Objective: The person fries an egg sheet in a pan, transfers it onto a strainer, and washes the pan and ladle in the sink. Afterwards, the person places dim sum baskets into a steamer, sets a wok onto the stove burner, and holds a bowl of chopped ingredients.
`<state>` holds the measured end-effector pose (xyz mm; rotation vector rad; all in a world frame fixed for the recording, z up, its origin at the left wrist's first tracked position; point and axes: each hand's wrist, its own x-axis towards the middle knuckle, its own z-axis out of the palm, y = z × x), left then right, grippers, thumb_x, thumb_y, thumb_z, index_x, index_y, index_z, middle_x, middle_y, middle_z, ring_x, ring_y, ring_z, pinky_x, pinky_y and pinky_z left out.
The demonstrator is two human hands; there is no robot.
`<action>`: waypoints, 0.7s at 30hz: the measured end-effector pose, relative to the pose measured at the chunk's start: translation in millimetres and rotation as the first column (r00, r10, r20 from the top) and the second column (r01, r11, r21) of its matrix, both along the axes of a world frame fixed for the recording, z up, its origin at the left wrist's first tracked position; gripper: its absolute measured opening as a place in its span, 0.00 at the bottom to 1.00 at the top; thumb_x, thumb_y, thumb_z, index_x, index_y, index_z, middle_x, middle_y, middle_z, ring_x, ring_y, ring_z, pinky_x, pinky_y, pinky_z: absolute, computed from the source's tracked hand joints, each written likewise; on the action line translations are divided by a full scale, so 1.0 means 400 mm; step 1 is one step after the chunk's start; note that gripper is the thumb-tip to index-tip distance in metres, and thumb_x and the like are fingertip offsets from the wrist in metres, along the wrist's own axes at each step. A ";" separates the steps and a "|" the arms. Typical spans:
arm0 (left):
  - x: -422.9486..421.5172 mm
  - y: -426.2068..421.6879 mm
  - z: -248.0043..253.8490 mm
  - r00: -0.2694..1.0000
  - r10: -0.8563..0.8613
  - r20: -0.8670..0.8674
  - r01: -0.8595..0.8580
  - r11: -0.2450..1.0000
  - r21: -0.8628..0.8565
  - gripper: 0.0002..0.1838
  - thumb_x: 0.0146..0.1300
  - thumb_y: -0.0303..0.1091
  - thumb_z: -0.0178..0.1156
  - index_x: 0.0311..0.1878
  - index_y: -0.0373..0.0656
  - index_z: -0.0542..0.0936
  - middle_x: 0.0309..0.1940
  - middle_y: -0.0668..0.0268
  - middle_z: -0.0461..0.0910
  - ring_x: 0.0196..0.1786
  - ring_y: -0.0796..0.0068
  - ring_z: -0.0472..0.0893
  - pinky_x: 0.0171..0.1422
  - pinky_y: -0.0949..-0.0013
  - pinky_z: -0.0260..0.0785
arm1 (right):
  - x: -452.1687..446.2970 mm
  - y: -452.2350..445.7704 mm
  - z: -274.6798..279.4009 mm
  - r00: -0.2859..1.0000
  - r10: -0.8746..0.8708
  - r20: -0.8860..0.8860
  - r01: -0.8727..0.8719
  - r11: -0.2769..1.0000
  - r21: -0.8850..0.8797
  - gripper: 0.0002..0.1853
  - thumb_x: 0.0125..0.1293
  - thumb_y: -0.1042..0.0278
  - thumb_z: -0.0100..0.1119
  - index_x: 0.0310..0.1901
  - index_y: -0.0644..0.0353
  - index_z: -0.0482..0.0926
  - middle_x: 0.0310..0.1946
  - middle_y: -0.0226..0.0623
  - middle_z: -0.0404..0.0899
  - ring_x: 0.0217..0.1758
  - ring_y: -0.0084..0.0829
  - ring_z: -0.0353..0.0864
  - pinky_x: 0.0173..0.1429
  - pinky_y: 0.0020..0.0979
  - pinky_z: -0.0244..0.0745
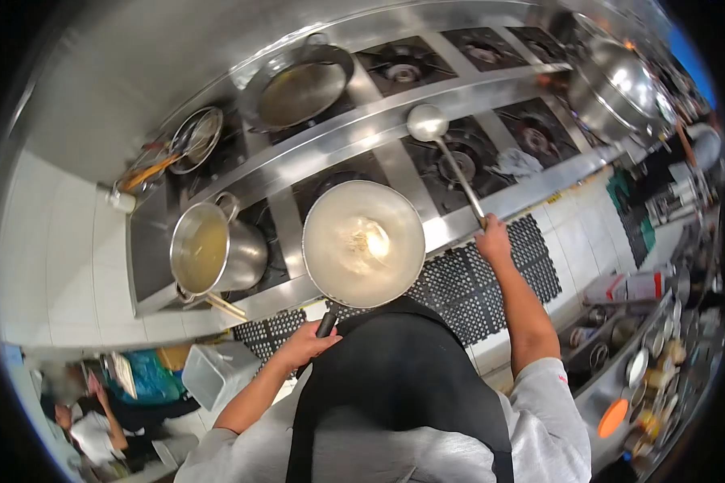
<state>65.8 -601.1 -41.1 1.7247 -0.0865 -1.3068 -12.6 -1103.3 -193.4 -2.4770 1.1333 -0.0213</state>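
A wide round wok [330,241] sits at the front of the steel stove, its inside pale and shiny with a bright reflection. My left hand [302,346] is wrapped round the wok's black handle, close to my apron. Out to the right, my right hand [494,240] grips the end of a long metal ladle [461,173]. The ladle's round bowl lies up and to the left of that hand, over the raised ledge between the burner rows, apart from the wok.
Left of the wok stands a steel pot [242,256] with yellowish liquid. A dark wok [302,92], strainers [197,141] and a large steamer [616,84] are farther back. Crumpled plastic [517,163] lies near the right burners. Another person [97,431] is at the lower left.
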 end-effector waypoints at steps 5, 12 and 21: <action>0.031 0.006 0.024 0.999 0.014 -0.031 -0.013 1.000 0.028 0.16 0.66 0.46 0.70 0.34 0.50 0.74 0.20 0.78 0.69 0.20 0.85 0.67 0.25 0.76 0.57 | 0.051 0.010 -0.065 0.993 -0.083 -0.085 0.092 0.990 0.109 0.38 0.61 0.64 0.70 0.70 0.55 0.61 0.60 0.63 0.73 0.61 0.63 0.78 0.63 0.54 0.77; 0.114 -0.062 -0.169 0.960 0.164 -0.225 -0.205 0.964 -0.170 0.12 0.71 0.38 0.64 0.37 0.49 0.70 0.17 0.75 0.66 0.16 0.81 0.66 0.23 0.72 0.60 | 0.015 0.052 -0.005 0.997 -0.059 -0.043 0.064 0.990 0.123 0.44 0.59 0.62 0.73 0.75 0.51 0.59 0.61 0.61 0.72 0.66 0.60 0.73 0.68 0.52 0.72; 0.164 -0.216 -0.331 0.867 0.340 -0.364 -0.451 0.847 -0.282 0.12 0.72 0.37 0.65 0.44 0.47 0.71 0.19 0.74 0.69 0.18 0.79 0.70 0.24 0.70 0.67 | -0.275 0.106 -0.083 0.961 -0.277 -0.021 0.277 0.949 0.150 0.45 0.60 0.59 0.72 0.76 0.59 0.59 0.67 0.63 0.68 0.68 0.62 0.71 0.71 0.51 0.69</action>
